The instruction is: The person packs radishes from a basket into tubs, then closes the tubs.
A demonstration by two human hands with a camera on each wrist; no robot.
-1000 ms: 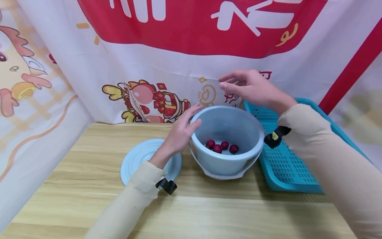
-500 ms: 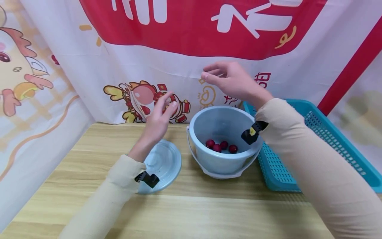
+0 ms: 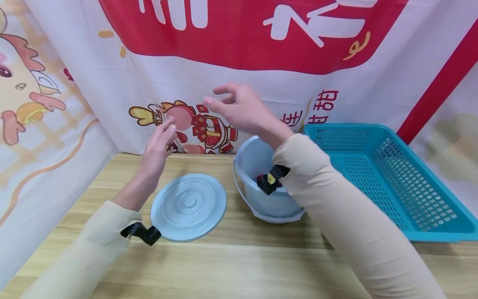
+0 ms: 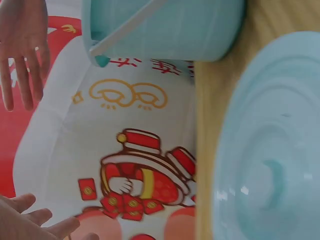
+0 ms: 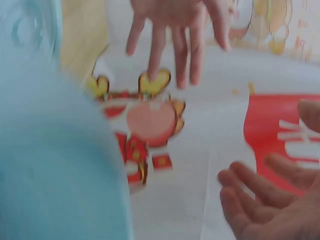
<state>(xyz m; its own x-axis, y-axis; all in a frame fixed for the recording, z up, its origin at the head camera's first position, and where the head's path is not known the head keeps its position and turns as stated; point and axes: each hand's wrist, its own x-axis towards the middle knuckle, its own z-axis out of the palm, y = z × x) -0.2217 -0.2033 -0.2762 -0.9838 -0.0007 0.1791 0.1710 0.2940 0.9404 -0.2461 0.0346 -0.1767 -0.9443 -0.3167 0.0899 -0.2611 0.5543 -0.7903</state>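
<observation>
My left hand (image 3: pixel 154 151) hovers behind and left of a pale blue round lid (image 3: pixel 188 207), fingers extended, nothing in them. The lid lies flat on the wooden table. My right hand (image 3: pixel 242 107) is raised above and behind a pale blue bucket (image 3: pixel 248 178), fingers loosely bent and holding nothing. In the head view its forearm hides much of the bucket and nearly all the dark red round fruits inside. In the left wrist view the bucket (image 4: pixel 165 30) and lid (image 4: pixel 280 150) stand close together. The right wrist view has both hands, the left (image 5: pixel 172 20) and the right (image 5: pixel 280 205), facing each other.
A teal perforated basket (image 3: pixel 440 195) stands right of the bucket, partly behind the right forearm. A white and red printed cloth (image 3: pixel 239 41) hangs along the table's back edge. The bucket's handle (image 3: pixel 257 214) hangs down at its front.
Both hands have moved left, the left one off the bucket's rim and past the lid, the right one across above the bucket. The lid and bucket stay in place; more of the basket shows.
</observation>
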